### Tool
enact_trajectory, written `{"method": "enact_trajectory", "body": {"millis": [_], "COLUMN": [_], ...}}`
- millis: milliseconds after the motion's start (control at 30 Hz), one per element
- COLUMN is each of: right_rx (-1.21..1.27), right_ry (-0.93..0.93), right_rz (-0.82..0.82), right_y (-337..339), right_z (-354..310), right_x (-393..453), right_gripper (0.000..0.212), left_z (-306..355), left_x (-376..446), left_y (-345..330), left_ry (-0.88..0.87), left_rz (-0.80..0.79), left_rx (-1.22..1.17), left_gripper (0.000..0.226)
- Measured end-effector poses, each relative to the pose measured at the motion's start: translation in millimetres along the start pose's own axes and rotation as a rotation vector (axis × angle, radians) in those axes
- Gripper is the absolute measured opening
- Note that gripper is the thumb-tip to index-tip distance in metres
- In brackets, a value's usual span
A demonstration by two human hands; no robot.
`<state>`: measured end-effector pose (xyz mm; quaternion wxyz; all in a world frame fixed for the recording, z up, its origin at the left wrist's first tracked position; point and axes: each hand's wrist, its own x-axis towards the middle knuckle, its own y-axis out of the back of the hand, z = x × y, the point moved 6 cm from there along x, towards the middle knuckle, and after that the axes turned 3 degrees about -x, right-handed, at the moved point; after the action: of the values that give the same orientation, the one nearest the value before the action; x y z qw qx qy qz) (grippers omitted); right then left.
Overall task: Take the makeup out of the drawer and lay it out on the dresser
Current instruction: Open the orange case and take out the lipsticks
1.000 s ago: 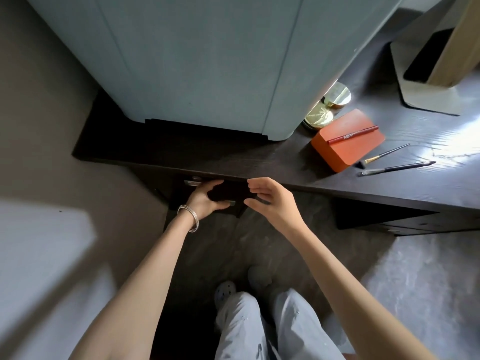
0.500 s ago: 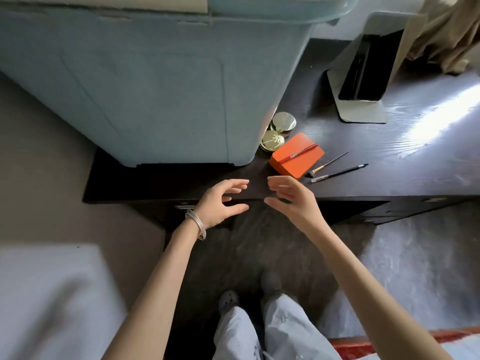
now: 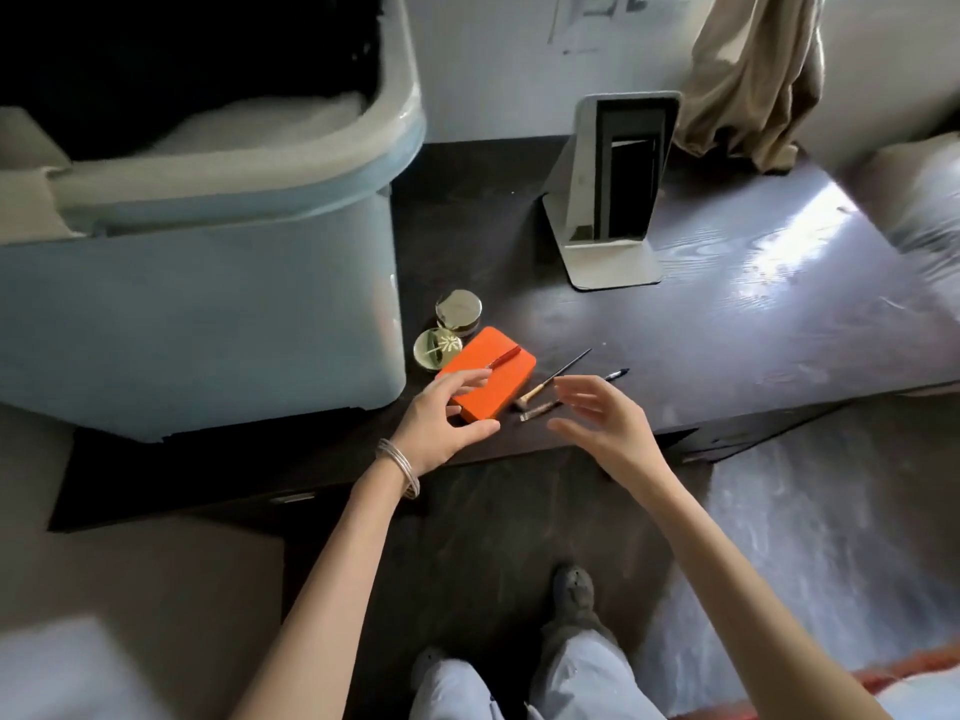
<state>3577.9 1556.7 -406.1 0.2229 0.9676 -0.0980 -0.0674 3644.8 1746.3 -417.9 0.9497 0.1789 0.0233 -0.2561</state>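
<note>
Makeup case (image 3: 493,379) — under left hand (image 3: 441,423) fingertips.

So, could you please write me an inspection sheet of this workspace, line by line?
Surface: dark wood dresser top, glare at its right side.
Job's things: orange case with a red pencil on top; two round gold compacts beside it; two thin brushes to its right.
Clutter: pale blue bin on the left; standing mirror at the back.
Grippers: left hand open, fingers over the case's near end; right hand open, empty, over the brushes.
Cables: nothing seen.
Surroundings: beige curtain, dark floor, the person's feet below.
</note>
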Motion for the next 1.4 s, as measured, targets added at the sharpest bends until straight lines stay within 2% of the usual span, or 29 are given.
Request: {"method": "enact_trajectory", "body": {"millis": [300,600,867,1067,1300,1400], "right_rx": [-0.045,-0.030,-0.072,-0.142,-0.220,-0.277], "right_ry": [0.046,0.033,0.057,0.103,0.112,0.157], "right_rz": [-0.114,-0.212,-0.320,-0.463,-0.553,-0.612], "right_y": [74,95,57,8,-21,-31], "right_z": [38,68,59,53,61,61], "right_x": [53,95,136,166,180,178], "right_gripper": [0.041,0.042,0.040,0.044,0.047,0.039], "left_z": [22,22,6,-23,-39,-42], "left_x": [54,89,120,121,126,124], "left_y": [-84,-99,-57,-16,-14,-15], "left_ry": [0.094,0.151,0.186,0.298,0.344,0.362], "left_rz": [0.117,0.225,0.247,0.294,0.230,0.242], "left_rx": [-0.050,-0.017,0.075,0.114,0.184,0.240], "left_gripper": [0.052,0.051,0.054,0.055,0.054,0.054]}}
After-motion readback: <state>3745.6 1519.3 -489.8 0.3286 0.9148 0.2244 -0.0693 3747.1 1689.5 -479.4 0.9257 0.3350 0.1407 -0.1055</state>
